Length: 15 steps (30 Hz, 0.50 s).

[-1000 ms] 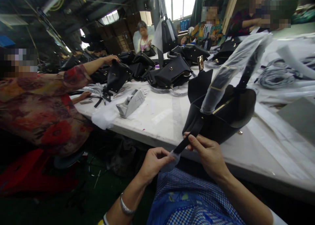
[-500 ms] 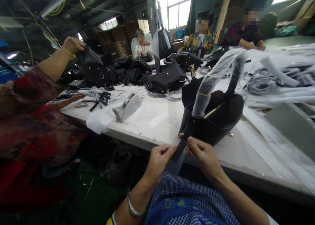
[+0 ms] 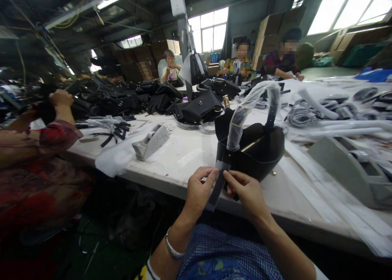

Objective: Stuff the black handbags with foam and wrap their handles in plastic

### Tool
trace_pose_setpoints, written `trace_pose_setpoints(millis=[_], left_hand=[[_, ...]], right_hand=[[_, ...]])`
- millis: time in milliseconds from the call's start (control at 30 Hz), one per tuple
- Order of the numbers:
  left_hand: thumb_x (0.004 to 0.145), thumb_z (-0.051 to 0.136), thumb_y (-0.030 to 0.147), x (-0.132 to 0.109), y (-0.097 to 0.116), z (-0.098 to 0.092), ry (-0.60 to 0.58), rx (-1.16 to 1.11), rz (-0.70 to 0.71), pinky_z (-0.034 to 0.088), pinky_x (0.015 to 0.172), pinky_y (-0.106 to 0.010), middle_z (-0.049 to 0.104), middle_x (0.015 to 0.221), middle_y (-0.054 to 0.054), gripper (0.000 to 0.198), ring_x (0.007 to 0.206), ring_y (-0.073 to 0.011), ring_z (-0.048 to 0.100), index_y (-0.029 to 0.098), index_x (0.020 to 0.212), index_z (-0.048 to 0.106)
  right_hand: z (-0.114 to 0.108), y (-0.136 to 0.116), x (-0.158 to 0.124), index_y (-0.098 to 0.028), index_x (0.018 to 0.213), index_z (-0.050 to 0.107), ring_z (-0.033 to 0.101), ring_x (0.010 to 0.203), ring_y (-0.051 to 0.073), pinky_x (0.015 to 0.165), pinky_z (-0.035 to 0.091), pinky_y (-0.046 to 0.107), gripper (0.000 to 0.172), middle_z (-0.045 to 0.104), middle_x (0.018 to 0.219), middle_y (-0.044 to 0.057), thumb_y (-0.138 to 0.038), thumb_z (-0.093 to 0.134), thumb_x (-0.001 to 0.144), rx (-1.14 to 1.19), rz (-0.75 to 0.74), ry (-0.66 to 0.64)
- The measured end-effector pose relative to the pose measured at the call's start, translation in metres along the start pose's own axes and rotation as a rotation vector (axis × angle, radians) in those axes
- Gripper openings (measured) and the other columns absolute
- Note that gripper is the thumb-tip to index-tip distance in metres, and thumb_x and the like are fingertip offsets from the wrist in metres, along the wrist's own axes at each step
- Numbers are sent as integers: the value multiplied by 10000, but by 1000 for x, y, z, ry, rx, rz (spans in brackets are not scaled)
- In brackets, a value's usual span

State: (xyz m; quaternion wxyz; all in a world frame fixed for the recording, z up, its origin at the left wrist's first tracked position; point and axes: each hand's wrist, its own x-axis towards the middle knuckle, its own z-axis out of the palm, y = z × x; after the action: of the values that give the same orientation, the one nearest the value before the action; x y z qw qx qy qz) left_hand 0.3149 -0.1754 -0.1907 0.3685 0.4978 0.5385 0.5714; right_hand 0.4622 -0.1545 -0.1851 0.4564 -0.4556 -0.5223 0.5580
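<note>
A black handbag (image 3: pixel 263 155) stands at the table's front edge, its arched handle (image 3: pixel 236 124) wrapped in clear plastic. From its near side a flat black strap (image 3: pixel 217 190), overlaid with a translucent film, hangs towards my lap. My left hand (image 3: pixel 199 190) pinches the left edge of the filmed strap between thumb and fingers. Opposite it, my right hand (image 3: pixel 245 190) pinches the right edge, close against the bag. The fingers beneath the strap are partly hidden.
Grey tape dispensers stand left (image 3: pixel 151 142) and right (image 3: pixel 352 169) on the white table. Black bags (image 3: pixel 200 106) are heaped behind. Plastic-wrapped coils (image 3: pixel 303 114) lie right. A co-worker's hand (image 3: pixel 61 98) is at far left; several people sit across the table.
My hands have come slightly up along the strap, and the film now lies over it near the bag. The co-worker at left has lowered the black bag. The view has turned right.
</note>
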Motion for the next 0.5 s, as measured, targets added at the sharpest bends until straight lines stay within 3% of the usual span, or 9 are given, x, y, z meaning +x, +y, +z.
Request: trace_pose_setpoints(millis=[133, 267, 400, 500], left_hand=[[865, 654, 467, -12, -9, 4, 7, -47, -80, 509, 726, -255, 723, 1014, -81, 369, 891, -201, 658, 170, 1081, 687], [869, 657, 443, -21, -14, 12, 52, -92, -86, 502, 745, -253, 710, 895, -54, 296, 842, -182, 641, 163, 965, 679], [884, 657, 373, -23, -12, 18, 164, -79, 25, 503, 829, -275, 701, 925, -54, 218, 894, -183, 645, 174, 964, 695], [900, 642, 309, -25, -8, 18, 199, 41, 183, 514, 813, -277, 686, 897, -51, 156, 869, -176, 648, 197, 968, 726]], right_hand=[[6, 4, -1, -145, 931, 756, 466, 499, 120, 498, 353, 249, 409, 561, 520, -14, -529, 720, 793, 7, -9, 72], [8, 5, -2, -147, 860, 750, 448, 476, 107, 463, 326, 235, 395, 562, 510, -8, -534, 726, 783, 7, -14, 100], [8, 3, -1, -143, 830, 744, 398, 438, 84, 421, 271, 219, 404, 555, 490, -12, -540, 747, 755, 35, 4, 106], [8, 2, 1, -143, 788, 740, 365, 415, 72, 411, 240, 214, 408, 549, 467, -14, -549, 745, 750, 62, 26, 104]])
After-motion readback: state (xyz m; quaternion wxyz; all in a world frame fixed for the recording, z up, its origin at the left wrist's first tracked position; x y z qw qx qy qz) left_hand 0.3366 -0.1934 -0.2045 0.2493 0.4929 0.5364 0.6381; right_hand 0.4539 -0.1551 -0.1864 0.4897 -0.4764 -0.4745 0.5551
